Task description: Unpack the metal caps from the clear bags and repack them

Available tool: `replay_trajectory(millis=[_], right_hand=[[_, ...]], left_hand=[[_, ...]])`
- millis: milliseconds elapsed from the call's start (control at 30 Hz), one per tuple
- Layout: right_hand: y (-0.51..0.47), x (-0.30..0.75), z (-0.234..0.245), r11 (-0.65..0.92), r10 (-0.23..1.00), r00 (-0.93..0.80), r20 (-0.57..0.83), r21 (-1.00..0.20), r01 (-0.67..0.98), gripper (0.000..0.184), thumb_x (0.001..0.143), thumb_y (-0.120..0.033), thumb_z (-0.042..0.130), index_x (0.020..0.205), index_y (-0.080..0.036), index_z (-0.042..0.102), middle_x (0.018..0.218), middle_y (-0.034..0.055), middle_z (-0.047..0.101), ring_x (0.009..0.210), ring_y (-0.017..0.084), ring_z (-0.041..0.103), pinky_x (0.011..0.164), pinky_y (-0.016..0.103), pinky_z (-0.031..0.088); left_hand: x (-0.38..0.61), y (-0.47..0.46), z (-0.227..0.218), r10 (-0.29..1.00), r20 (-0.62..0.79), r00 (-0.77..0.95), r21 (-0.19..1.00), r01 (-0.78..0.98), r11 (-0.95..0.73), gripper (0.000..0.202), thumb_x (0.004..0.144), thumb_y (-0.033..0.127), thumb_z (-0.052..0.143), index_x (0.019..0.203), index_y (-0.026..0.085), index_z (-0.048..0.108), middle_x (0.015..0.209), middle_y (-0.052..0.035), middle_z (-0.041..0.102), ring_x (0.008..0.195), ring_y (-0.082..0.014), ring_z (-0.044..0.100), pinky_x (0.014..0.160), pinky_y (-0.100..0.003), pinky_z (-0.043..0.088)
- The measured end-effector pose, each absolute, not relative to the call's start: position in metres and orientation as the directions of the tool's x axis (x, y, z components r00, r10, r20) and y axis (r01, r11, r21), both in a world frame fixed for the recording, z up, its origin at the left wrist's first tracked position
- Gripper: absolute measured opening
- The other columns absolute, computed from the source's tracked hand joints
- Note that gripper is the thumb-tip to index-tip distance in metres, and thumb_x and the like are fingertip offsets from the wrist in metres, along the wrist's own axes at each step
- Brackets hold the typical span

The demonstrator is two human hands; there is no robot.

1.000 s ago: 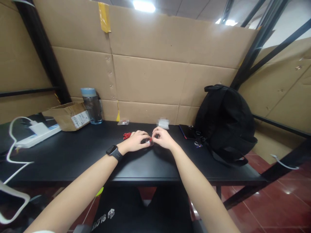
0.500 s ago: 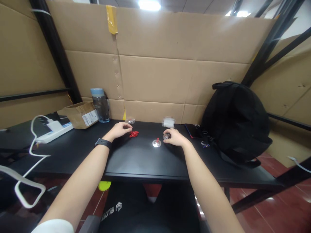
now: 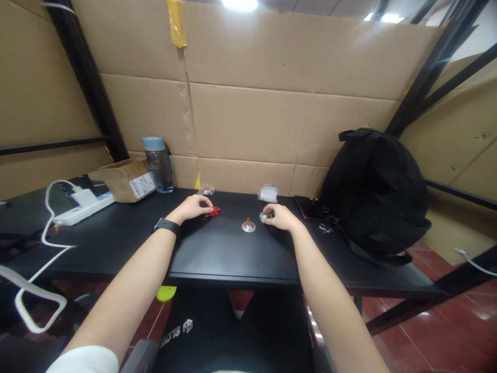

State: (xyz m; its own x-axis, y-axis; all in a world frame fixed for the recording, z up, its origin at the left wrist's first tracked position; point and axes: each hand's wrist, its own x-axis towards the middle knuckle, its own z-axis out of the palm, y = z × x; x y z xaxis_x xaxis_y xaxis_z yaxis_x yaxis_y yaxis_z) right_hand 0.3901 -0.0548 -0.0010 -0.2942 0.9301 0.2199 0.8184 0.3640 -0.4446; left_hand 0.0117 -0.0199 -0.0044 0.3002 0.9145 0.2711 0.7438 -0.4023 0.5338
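Observation:
My left hand [image 3: 193, 207], wearing a dark watch band, reaches to a small pile of red pieces [image 3: 213, 212]. Its thumb and index finger pinch at the pile's near edge; the pieces look like small loops or hooks, too small to tell apart. My right hand [image 3: 280, 216] has its fingers closed on the clear suction cups [image 3: 264, 217], which rest at the table; part of them is hidden behind the fingers. Between both hands, nearer to the right, a clear suction cup [image 3: 248, 227] with a red loop standing on top lies flat on the black table [image 3: 229, 259].
Along the cardboard wall lie two small clear plastic bags [image 3: 267, 194]. A black backpack [image 3: 376, 197], a phone [image 3: 306, 207] and keys [image 3: 325, 228] are on the right. At left stand a water bottle [image 3: 159, 166], a cardboard box [image 3: 132, 180] and a white power strip [image 3: 85, 207].
My left thumb and finger have come down onto the red pile and closed there. My right hand has lowered its suction cups slightly toward the table. The view has shifted a little.

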Motion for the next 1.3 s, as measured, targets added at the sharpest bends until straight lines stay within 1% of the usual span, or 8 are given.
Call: replay_trajectory(millis=[267, 467, 600, 833, 900, 967, 1100, 1300], right_hand=[[-0.052, 0.391, -0.006, 0.386, 0.921, -0.299, 0.249, -0.494, 0.779, 0.042, 0.071, -0.018, 0.081, 0.111, -0.022, 0.069, 0.108, 0.0047, 0.074, 0.085, 0.017, 0.068, 0.081, 0.028, 0.05], [-0.049, 0.391, -0.008, 0.389, 0.921, -0.297, 0.254, -0.521, 0.76, 0.043, 0.069, -0.016, 0.081, 0.11, -0.022, 0.069, 0.11, 0.0048, 0.073, 0.084, 0.017, 0.067, 0.08, 0.028, 0.05], [-0.049, 0.39, -0.007, 0.387, 0.921, -0.276, 0.276, -0.554, 0.737, 0.043, 0.069, -0.017, 0.081, 0.11, -0.022, 0.068, 0.109, 0.004, 0.073, 0.085, 0.016, 0.067, 0.082, 0.029, 0.051], [-0.05, 0.384, -0.006, 0.427, 0.903, -0.279, 0.326, -0.612, 0.666, 0.041, 0.07, -0.019, 0.08, 0.109, -0.022, 0.067, 0.104, 0.0023, 0.074, 0.083, 0.015, 0.067, 0.079, 0.028, 0.051], [-0.051, 0.383, -0.005, 0.435, 0.899, -0.282, 0.334, -0.621, 0.652, 0.04, 0.071, -0.018, 0.079, 0.109, -0.022, 0.067, 0.104, 0.0026, 0.074, 0.084, 0.015, 0.067, 0.08, 0.028, 0.051], [-0.052, 0.383, -0.004, 0.434, 0.9, -0.284, 0.331, -0.626, 0.648, 0.039, 0.071, -0.018, 0.079, 0.108, -0.021, 0.067, 0.105, 0.0029, 0.074, 0.084, 0.015, 0.067, 0.08, 0.028, 0.051], [-0.055, 0.382, -0.003, 0.433, 0.901, -0.294, 0.319, -0.615, 0.659, 0.038, 0.071, -0.02, 0.079, 0.107, -0.021, 0.068, 0.106, 0.0032, 0.074, 0.084, 0.015, 0.066, 0.081, 0.029, 0.05], [-0.058, 0.38, -0.001, 0.444, 0.896, -0.306, 0.322, -0.616, 0.651, 0.037, 0.071, -0.021, 0.079, 0.107, -0.021, 0.068, 0.105, 0.0029, 0.074, 0.085, 0.016, 0.066, 0.082, 0.029, 0.05]], left_hand=[[0.013, -0.02, -0.006, 0.915, 0.262, 0.306, 0.529, 0.748, -0.402, 0.033, 0.074, 0.054, 0.073, 0.086, 0.024, 0.079, 0.097, -0.0046, 0.078, 0.095, -0.026, 0.069, 0.091, -0.034, 0.049], [0.014, -0.017, -0.009, 0.901, 0.28, 0.33, 0.533, 0.727, -0.432, 0.032, 0.075, 0.054, 0.072, 0.085, 0.024, 0.078, 0.091, -0.0043, 0.078, 0.086, -0.0239, 0.069, 0.088, -0.033, 0.05], [0.018, -0.02, -0.006, 0.898, 0.32, 0.304, 0.528, 0.729, -0.435, 0.032, 0.076, 0.054, 0.071, 0.084, 0.024, 0.077, 0.091, -0.0047, 0.077, 0.087, -0.0243, 0.069, 0.088, -0.033, 0.051], [0.038, -0.037, 0.007, 0.83, 0.382, 0.407, 0.518, 0.649, -0.557, 0.027, 0.086, 0.048, 0.065, 0.088, 0.021, 0.071, 0.093, -0.0031, 0.076, 0.085, -0.0209, 0.068, 0.082, -0.031, 0.05], [0.047, -0.04, 0.009, 0.799, 0.383, 0.463, 0.474, 0.644, -0.6, 0.025, 0.088, 0.045, 0.063, 0.089, 0.021, 0.071, 0.093, -0.0034, 0.075, 0.083, -0.0203, 0.067, 0.08, -0.03, 0.049], [0.057, -0.042, 0.007, 0.764, 0.373, 0.526, 0.385, 0.662, -0.643, 0.023, 0.089, 0.042, 0.062, 0.089, 0.021, 0.072, 0.095, -0.0047, 0.074, 0.085, -0.0207, 0.065, 0.081, -0.031, 0.047], [0.072, -0.044, -0.001, 0.729, 0.312, 0.61, 0.202, 0.707, -0.678, 0.017, 0.087, 0.038, 0.065, 0.086, 0.023, 0.075, 0.103, -0.007, 0.071, 0.102, -0.0254, 0.061, 0.091, -0.036, 0.043], [0.081, -0.044, -0.012, 0.728, 0.339, 0.597, 0.158, 0.726, -0.669, 0.018, 0.087, 0.037, 0.068, 0.099, 0.026, 0.074, 0.108, -0.0077, 0.071, 0.11, -0.0299, 0.057, 0.094, -0.041, 0.039]])
